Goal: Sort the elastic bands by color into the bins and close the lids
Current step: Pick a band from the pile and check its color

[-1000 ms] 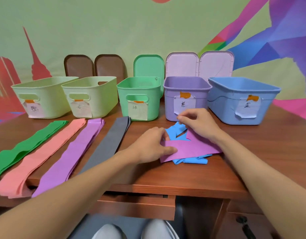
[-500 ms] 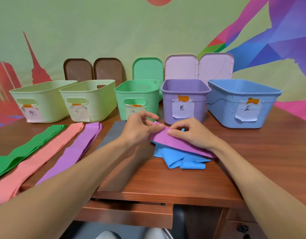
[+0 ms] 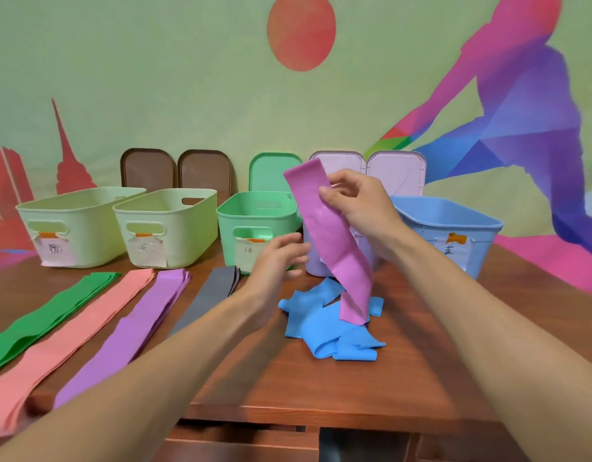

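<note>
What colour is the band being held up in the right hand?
Pinkish purple. The band hangs from the right hand, seen in the head view, the only one.

I am viewing a wooden table [image 3: 321, 388] showing a smooth, semi-gloss reddish grain. The far-left pale green bin [image 3: 94, 228] and far-right blue bin [image 3: 481, 241] are reading as smooth plastic, each wearing a crumpled paper label [image 3: 54, 251]. The raised purple band [image 3: 331, 241] and blue bands [image 3: 324, 328] are looking thin, rubbery, matt.

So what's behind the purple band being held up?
The purple bin, mostly covered by the band that the right hand pinches. Only its edges show; its front and inside are hidden. Higher up, a pale lid stands behind it.
</note>
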A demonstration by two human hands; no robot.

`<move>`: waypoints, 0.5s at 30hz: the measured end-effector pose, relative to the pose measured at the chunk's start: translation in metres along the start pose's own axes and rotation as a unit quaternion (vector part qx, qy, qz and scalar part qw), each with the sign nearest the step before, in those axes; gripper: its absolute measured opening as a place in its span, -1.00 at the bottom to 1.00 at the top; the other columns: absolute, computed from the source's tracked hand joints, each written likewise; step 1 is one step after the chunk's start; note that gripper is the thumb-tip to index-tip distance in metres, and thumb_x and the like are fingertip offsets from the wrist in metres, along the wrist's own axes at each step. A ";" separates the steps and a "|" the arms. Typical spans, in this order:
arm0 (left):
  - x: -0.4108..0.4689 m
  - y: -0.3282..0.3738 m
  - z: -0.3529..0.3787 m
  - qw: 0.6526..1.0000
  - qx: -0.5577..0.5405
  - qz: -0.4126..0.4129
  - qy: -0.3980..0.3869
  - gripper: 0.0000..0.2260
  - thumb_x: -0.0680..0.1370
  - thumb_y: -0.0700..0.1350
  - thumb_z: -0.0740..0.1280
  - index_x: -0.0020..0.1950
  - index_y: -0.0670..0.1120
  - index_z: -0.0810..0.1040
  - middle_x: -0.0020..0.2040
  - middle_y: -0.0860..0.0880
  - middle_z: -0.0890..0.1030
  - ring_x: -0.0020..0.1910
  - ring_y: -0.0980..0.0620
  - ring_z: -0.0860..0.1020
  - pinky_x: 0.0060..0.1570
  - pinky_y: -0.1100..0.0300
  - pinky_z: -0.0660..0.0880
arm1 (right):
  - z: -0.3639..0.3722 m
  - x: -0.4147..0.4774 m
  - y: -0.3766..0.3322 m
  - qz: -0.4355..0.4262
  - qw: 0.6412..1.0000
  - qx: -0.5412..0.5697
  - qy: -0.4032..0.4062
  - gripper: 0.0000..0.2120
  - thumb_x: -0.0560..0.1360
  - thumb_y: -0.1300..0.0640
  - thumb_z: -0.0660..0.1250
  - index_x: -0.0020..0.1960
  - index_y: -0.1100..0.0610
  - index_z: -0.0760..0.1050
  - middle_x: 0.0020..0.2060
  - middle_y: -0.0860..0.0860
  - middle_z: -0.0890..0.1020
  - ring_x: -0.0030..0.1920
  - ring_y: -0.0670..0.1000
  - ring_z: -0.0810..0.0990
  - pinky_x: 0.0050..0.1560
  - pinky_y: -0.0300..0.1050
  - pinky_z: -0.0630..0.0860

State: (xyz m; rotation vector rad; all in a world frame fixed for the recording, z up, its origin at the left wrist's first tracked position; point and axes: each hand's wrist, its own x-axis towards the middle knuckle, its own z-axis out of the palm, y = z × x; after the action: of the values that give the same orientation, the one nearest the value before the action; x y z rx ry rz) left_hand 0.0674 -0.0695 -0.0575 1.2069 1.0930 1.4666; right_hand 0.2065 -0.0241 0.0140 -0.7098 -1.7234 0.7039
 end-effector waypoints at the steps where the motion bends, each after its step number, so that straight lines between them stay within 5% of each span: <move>1: -0.001 0.001 0.004 0.999 0.021 -0.010 -0.032 -0.63 0.42 -0.06 0.38 0.21 -0.09 0.52 -0.08 0.02 0.62 -0.18 0.07 0.55 -0.10 0.17 0.39 | 0.002 0.003 -0.006 0.005 1.000 0.017 0.010 -0.89 0.52 0.26 0.34 -0.12 0.07 0.50 -0.33 -0.01 0.57 -0.38 -0.17 0.49 -0.34 -0.32 0.41; 6: -0.009 0.003 0.022 0.994 0.093 0.011 -0.048 -0.81 0.57 -0.17 0.31 0.15 -0.17 0.60 -0.09 -0.01 0.62 -0.33 0.23 0.53 -0.35 0.44 0.43 | 0.008 0.010 -0.028 0.026 0.989 0.116 0.087 -0.90 0.53 0.29 0.30 -0.09 0.11 0.46 -0.35 -0.01 0.58 -0.44 -0.15 0.53 -0.42 -0.25 0.47; 11: -0.010 0.011 0.015 0.998 0.054 0.043 -0.005 -0.84 0.58 -0.18 0.29 0.11 -0.19 0.60 -0.09 -0.07 0.64 -0.18 0.03 0.57 -0.17 0.15 0.52 | 0.009 0.011 -0.036 0.048 0.973 0.147 0.170 -0.94 0.53 0.28 0.29 -0.08 0.14 0.45 -0.36 0.01 0.56 -0.49 -0.11 0.49 -0.44 -0.23 0.49; 15: -0.014 0.022 -0.004 0.995 0.056 0.077 0.030 -0.89 0.58 -0.19 0.30 0.01 -0.17 0.60 -0.22 0.00 0.63 -0.33 0.16 0.56 -0.39 0.35 0.48 | 0.015 0.009 -0.029 0.079 0.963 0.171 0.193 -0.96 0.53 0.29 0.27 -0.06 0.19 0.44 -0.27 0.10 0.58 -0.47 -0.03 0.54 -0.42 -0.18 0.56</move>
State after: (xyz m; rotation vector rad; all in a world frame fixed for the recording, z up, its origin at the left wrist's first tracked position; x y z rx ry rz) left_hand 0.0625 -0.0877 -0.0392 1.3587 1.1559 1.5843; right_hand 0.1863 -0.0379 0.0382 -0.6918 -1.1615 0.8834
